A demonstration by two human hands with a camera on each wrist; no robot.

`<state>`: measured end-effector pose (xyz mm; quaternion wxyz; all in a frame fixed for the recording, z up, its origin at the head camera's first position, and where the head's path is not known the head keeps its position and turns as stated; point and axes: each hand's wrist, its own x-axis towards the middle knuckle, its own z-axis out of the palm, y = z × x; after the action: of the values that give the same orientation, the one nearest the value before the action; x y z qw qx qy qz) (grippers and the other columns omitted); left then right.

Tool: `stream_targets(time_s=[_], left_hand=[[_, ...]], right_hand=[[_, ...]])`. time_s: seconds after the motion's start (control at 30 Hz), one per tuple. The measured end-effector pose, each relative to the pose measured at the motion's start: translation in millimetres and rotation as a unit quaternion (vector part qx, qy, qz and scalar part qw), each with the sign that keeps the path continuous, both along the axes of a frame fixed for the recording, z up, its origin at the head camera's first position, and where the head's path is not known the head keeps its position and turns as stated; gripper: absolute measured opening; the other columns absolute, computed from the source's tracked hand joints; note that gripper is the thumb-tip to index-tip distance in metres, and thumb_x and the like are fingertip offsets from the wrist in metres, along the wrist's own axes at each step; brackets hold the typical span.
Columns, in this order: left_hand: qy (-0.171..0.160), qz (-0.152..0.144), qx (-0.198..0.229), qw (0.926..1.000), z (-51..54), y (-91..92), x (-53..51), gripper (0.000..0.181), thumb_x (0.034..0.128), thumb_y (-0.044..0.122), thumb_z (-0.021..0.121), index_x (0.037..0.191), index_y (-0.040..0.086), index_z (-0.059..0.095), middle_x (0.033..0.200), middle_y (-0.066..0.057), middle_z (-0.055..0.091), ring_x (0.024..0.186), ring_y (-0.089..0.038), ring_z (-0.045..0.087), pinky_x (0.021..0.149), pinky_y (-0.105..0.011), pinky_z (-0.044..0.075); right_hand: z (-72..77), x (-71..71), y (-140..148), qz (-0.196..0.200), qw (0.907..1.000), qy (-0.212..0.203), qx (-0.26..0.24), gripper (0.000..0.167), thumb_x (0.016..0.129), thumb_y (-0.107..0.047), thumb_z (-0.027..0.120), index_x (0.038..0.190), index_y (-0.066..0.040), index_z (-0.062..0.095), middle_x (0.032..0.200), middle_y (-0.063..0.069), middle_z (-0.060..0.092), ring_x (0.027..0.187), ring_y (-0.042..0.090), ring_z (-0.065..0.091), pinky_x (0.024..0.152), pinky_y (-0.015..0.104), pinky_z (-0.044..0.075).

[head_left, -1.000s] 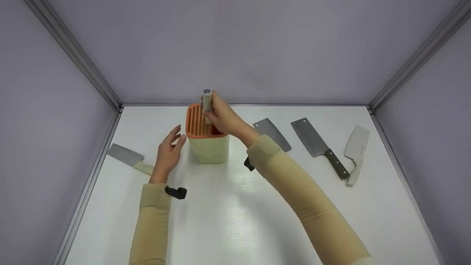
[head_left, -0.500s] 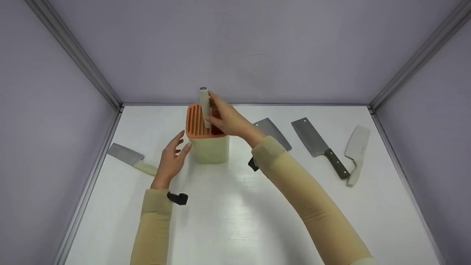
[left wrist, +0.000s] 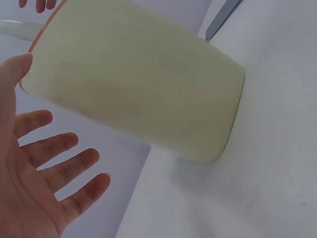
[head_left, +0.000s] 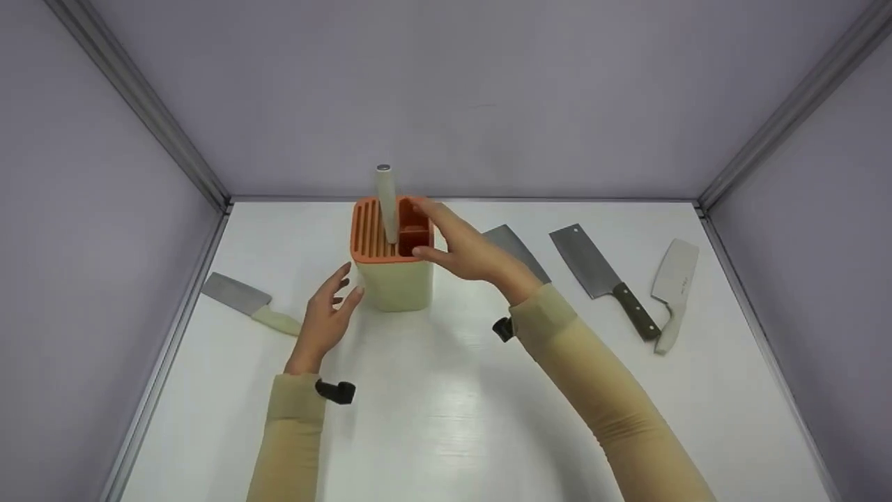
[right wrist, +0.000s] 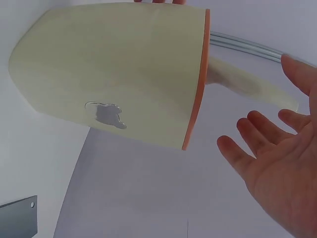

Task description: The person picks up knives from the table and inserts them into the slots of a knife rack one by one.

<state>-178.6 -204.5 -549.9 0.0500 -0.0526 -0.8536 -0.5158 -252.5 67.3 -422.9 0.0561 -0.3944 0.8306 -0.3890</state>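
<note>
Right grip [head_left: 468, 249], bare hand: fingers spread, thumb apart, placed at the right side of the holder top, centre of the frame; in the right wrist view the fingertips stand clear of the handle. Left grip [head_left: 325, 322], bare hand: fingers spread, loosely bent, just beside the holder's left side, left of centre; whether the thumb touches the holder cannot be told.

Knife holder [head_left: 398, 289]: one, pale green, upright on the desk [head_left: 432, 425], slightly left of centre. Orange top [head_left: 376, 259] with a row of slots at left and two compartments [head_left: 414, 245] at right. Silvery patch [right wrist: 109, 115], irregular, on one side, seen in the right wrist view.

Pale handle [head_left: 387, 206]: one, with a grey end cap, rising from the slotted part beside the compartments, leaning slightly left; blade hidden in the holder.

Pale-handled knife [head_left: 240, 293]: flat at the left of the frame, blade toward the upper left, handle end by the left wrist.

Grey blade [head_left: 517, 247]: flat, right of centre, partly covered by the right arm.

Dark-handled cleaver [head_left: 592, 265]: flat, right of the frame, three rivets in the handle.

White-bladed knife [head_left: 677, 275]: flat, far right, pale curved handle, its end close against the cleaver's handle.
</note>
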Motion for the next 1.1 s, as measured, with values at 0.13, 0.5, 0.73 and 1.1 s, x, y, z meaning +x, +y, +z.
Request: stream_targets(time_s=[0.13,0.5,0.73,1.1], left_hand=[[0.0,-0.001,-0.004,1.0,-4.7,1.2,4.5,0.062,0.1007,0.04,0.055,0.149,0.006,0.039,0.151,-0.012,0.04,0.132,-0.031,0.045,0.101,-0.05,0.041],[-0.015,-0.013,-0.008,0.9998,-14.7,10.3,15.1,0.062,0.0998,0.041,0.057,0.147,0.004,0.042,0.148,-0.015,0.044,0.13,-0.032,0.047,0.1,-0.05,0.042],[-0.037,-0.008,-0.032,0.9988,-21.5,18.3,22.7,0.065,0.098,0.049,0.055,0.145,0.006,0.045,0.146,-0.016,0.046,0.13,-0.033,0.046,0.101,-0.051,0.041],[-0.045,-0.038,-0.013,0.9982,-33.3,38.1,29.0,0.061,0.0989,0.045,0.056,0.143,0.004,0.049,0.144,-0.012,0.049,0.129,-0.03,0.047,0.101,-0.05,0.041]], right_hand=[[-10.4,8.9,8,0.004,0.9996,0.028,-0.001,0.071,0.099,-0.025,0.061,0.154,-0.004,0.022,0.153,0.016,0.032,0.142,0.022,0.028,0.115,0.037,0.024],[-40.9,34.6,29,0.002,0.9983,0.056,-0.017,0.068,0.097,-0.023,0.064,0.154,-0.009,0.029,0.152,0.008,0.035,0.14,0.018,0.03,0.114,0.038,0.026],[-67.5,50.2,51,-0.032,0.9992,0.008,0.022,0.068,0.098,-0.032,0.062,0.155,-0.019,0.028,0.154,0.005,0.031,0.142,0.017,0.027,0.113,0.038,0.027],[-114.0,64.6,94,-0.115,0.9917,-0.052,0.024,0.068,0.097,-0.032,0.063,0.155,-0.016,0.03,0.153,0.009,0.035,0.142,0.028,0.03,0.112,0.049,0.028]])
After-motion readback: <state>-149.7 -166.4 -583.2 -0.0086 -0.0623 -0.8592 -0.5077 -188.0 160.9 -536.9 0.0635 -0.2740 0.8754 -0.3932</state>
